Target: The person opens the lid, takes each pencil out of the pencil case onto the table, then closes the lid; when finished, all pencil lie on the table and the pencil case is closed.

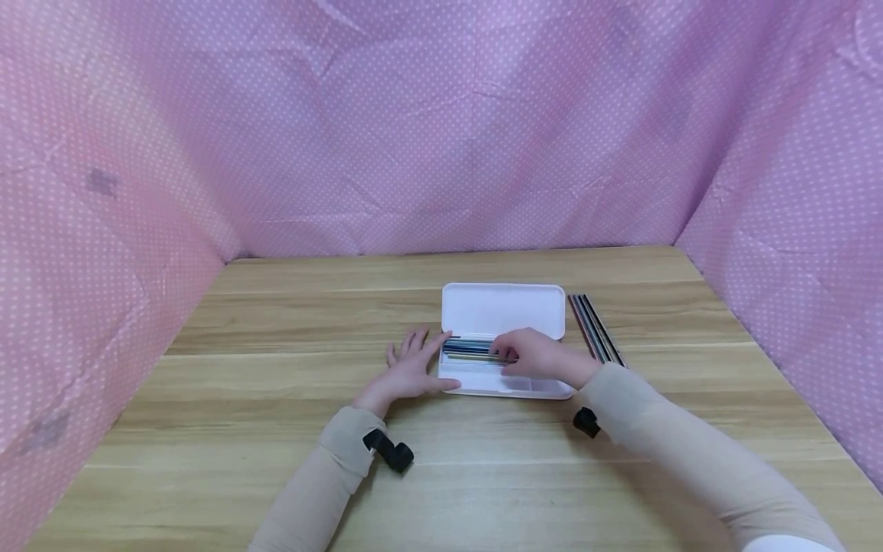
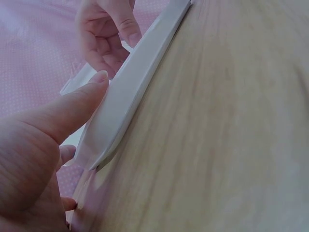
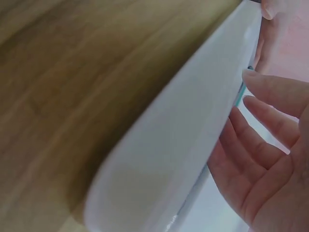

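A white pencil case (image 1: 483, 377) lies with its lid (image 1: 503, 308) folded back on the wooden table. Several colored pencils (image 1: 469, 346) lie lengthwise inside it. My left hand (image 1: 410, 374) is spread at the case's left end, its thumb at the front rim and a fingertip by the pencil ends. Over the middle of the case, my right hand (image 1: 534, 354) reaches in, its loosely bent fingers right at the pencils and its thumb apart from them. In the right wrist view, a teal pencil (image 3: 240, 94) shows by the fingertips; the hand hides the pencils' right ends.
To the right of the case, several more pencils (image 1: 595, 328) lie side by side, partly behind the right forearm. A pink dotted curtain (image 1: 441, 138) hangs around the back and sides of the table (image 1: 290, 307).
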### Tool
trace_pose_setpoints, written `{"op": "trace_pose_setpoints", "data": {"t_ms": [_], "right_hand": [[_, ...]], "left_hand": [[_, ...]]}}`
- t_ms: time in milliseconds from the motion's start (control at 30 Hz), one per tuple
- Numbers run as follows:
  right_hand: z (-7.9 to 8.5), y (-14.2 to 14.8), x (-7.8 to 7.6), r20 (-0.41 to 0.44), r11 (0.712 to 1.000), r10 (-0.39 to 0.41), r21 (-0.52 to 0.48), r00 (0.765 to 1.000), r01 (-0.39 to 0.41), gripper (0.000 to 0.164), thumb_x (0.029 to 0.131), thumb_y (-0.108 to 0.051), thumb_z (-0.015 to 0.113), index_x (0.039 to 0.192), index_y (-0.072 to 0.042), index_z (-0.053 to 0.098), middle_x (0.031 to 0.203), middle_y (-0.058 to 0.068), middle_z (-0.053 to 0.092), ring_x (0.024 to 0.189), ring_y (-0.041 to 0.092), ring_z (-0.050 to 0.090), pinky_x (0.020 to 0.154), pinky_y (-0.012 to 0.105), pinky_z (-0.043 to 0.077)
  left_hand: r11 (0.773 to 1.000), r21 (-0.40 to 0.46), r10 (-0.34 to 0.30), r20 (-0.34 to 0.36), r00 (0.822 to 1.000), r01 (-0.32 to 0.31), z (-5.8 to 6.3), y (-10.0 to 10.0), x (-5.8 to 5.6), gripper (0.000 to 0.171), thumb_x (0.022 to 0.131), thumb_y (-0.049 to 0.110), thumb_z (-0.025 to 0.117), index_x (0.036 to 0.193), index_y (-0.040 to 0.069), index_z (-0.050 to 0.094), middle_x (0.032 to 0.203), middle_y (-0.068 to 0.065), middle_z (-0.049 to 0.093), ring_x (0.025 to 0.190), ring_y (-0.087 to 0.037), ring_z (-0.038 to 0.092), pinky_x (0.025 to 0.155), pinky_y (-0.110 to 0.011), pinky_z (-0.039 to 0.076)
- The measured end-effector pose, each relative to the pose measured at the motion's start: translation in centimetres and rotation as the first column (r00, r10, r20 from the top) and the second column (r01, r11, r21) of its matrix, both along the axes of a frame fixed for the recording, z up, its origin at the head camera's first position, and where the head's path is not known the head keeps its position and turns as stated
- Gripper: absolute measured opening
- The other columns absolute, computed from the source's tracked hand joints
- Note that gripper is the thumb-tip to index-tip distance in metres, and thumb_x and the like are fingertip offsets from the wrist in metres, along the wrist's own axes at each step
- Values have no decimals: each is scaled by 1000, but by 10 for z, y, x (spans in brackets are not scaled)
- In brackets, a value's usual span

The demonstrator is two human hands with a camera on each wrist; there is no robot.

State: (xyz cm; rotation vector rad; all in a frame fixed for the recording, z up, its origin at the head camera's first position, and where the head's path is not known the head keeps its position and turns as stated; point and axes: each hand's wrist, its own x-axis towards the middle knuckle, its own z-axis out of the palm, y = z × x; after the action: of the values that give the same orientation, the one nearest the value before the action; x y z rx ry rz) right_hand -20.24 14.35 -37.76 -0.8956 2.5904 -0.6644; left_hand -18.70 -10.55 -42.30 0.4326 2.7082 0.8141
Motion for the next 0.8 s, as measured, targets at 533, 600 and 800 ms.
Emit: {"op": "trace_pose_setpoints", "data": {"t_ms": [533,600,800], "right_hand": [[0,-1,2,-15,998,15,65,1000,-14,22,84,-2,67,105,-7,67,85,0,63,76,11,52,74,28,47],[-1,-1,2,-35,997,28,77,999,-26,21,83,-2,68,104,-7,68,84,-1,62,75,11,51,73,27,46],[-4,-1,-2,-65,995,70,82,995,-65,21,82,-2,70,102,-8,69,80,-2,59,73,11,49,71,25,43]], "left_hand": [[1000,-3,-4,-8,1000,4,-1,0,1,89,78,51,71,150,32,24,159,-15,7,144,-39,-3,106,-66,-12],[1000,-2,-3,-8,1000,3,-1,0,1,88,78,51,71,150,31,24,159,-15,7,144,-39,-3,106,-66,-12],[1000,2,0,-3,1000,0,0,0,1,88,78,50,72,150,31,25,159,-15,7,145,-39,-4,106,-66,-12]]}}
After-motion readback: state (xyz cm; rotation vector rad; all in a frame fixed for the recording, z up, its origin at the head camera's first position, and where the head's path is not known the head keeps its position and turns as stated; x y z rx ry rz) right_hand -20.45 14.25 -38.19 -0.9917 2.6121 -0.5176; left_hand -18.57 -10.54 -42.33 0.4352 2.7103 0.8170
